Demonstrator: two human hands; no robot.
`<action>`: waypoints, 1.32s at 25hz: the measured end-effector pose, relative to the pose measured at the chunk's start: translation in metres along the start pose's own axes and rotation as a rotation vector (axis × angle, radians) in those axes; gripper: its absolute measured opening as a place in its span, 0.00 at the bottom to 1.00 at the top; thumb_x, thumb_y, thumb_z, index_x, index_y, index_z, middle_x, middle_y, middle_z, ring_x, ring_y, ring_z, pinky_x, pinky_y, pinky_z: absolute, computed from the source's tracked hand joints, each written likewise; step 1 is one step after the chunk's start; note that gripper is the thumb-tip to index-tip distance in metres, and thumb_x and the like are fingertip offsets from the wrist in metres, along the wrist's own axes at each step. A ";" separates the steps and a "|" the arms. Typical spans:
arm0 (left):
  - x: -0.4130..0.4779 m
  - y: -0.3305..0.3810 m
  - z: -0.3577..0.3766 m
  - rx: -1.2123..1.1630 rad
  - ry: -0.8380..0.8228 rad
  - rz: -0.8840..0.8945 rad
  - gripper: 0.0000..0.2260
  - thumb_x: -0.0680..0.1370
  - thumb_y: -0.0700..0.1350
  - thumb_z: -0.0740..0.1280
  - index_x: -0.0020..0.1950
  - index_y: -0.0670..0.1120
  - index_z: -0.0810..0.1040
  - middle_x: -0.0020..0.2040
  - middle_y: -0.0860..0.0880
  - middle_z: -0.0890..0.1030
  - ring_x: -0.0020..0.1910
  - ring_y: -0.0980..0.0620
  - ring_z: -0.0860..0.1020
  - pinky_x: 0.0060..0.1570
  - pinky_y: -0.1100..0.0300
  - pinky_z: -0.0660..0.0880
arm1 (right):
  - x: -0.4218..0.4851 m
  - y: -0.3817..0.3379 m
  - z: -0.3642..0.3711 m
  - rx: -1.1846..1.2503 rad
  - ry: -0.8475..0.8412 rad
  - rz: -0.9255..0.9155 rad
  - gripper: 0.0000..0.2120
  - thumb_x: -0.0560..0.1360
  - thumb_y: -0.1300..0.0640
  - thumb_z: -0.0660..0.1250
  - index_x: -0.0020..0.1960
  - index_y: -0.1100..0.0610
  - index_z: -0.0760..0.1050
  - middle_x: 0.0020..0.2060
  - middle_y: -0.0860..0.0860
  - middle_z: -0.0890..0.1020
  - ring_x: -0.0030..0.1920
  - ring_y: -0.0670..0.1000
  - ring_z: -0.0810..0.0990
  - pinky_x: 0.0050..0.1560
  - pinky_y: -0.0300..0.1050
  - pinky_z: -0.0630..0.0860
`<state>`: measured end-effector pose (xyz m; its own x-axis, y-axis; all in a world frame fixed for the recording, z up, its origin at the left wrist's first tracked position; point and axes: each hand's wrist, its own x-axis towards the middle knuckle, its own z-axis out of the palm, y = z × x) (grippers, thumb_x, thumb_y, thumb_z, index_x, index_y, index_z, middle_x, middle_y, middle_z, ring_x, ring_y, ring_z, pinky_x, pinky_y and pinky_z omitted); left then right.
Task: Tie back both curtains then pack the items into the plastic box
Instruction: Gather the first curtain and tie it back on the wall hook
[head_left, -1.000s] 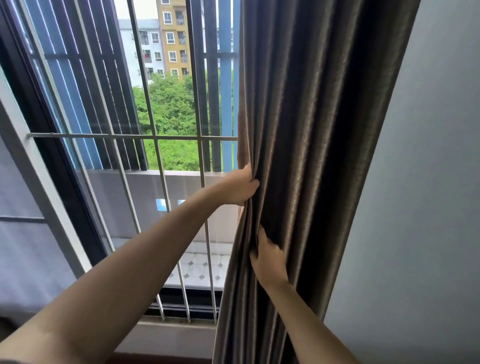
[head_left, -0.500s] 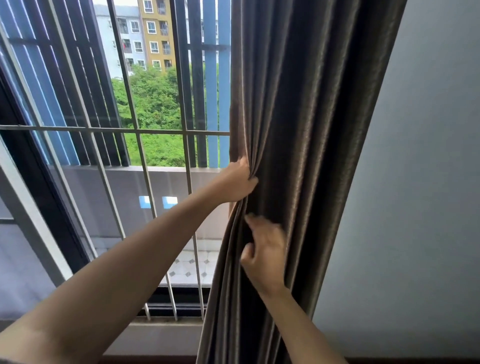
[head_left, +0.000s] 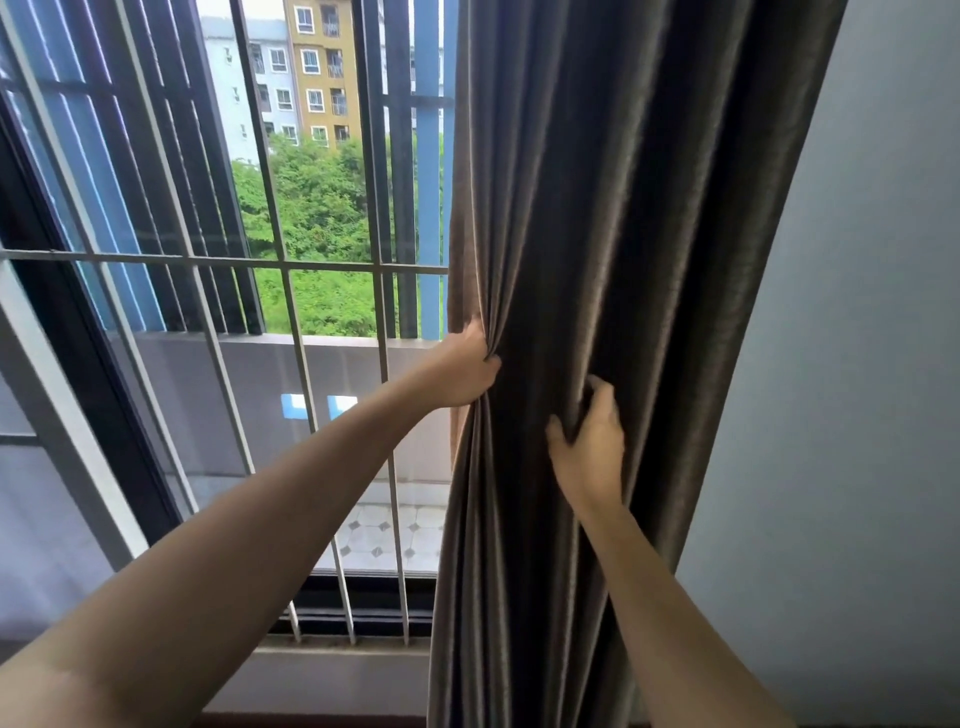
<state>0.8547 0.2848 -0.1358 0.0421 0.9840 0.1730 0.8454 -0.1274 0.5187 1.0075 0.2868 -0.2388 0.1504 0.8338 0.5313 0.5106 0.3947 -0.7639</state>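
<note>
A dark brown-grey curtain (head_left: 623, 208) hangs in folds at the right side of the window, bunched together at hand height. My left hand (head_left: 465, 371) grips the curtain's left edge, fingers closed around the fabric. My right hand (head_left: 589, 441) lies on the front folds a little lower and to the right, fingers curled and pinching a pleat. No tie-back, plastic box or other curtain is in view.
White window bars (head_left: 291, 322) and a dark window frame (head_left: 93, 364) fill the left half. A plain grey wall (head_left: 857, 415) stands right of the curtain. Outside are a balcony wall, trees and buildings.
My right hand has moved up and to the right across the curtain folds, from a flat press low down to a curled grip. My left hand keeps its hold on the edge.
</note>
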 end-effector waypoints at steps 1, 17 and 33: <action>0.002 0.002 0.002 0.003 0.006 -0.009 0.23 0.80 0.41 0.55 0.74 0.38 0.55 0.61 0.35 0.74 0.56 0.39 0.75 0.47 0.55 0.70 | -0.005 0.000 0.004 0.028 -0.090 0.008 0.26 0.75 0.62 0.66 0.69 0.52 0.60 0.60 0.55 0.77 0.56 0.54 0.79 0.59 0.53 0.77; 0.008 0.022 0.027 -0.006 0.094 0.142 0.19 0.74 0.51 0.65 0.60 0.42 0.69 0.47 0.45 0.78 0.46 0.44 0.78 0.48 0.52 0.77 | -0.042 0.021 0.022 -0.185 -0.402 -0.117 0.27 0.66 0.63 0.65 0.65 0.56 0.68 0.58 0.54 0.77 0.63 0.55 0.73 0.66 0.47 0.69; 0.012 0.018 0.025 -0.028 0.026 0.103 0.15 0.79 0.42 0.57 0.65 0.39 0.66 0.52 0.41 0.75 0.48 0.45 0.72 0.47 0.57 0.67 | 0.003 0.021 0.014 -0.113 -0.330 0.073 0.30 0.75 0.67 0.62 0.74 0.56 0.59 0.62 0.56 0.77 0.62 0.55 0.77 0.65 0.47 0.72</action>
<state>0.8840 0.2977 -0.1449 0.1141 0.9619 0.2483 0.8223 -0.2317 0.5198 1.0064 0.3028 -0.2584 -0.0823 0.9453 0.3156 0.6018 0.2995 -0.7403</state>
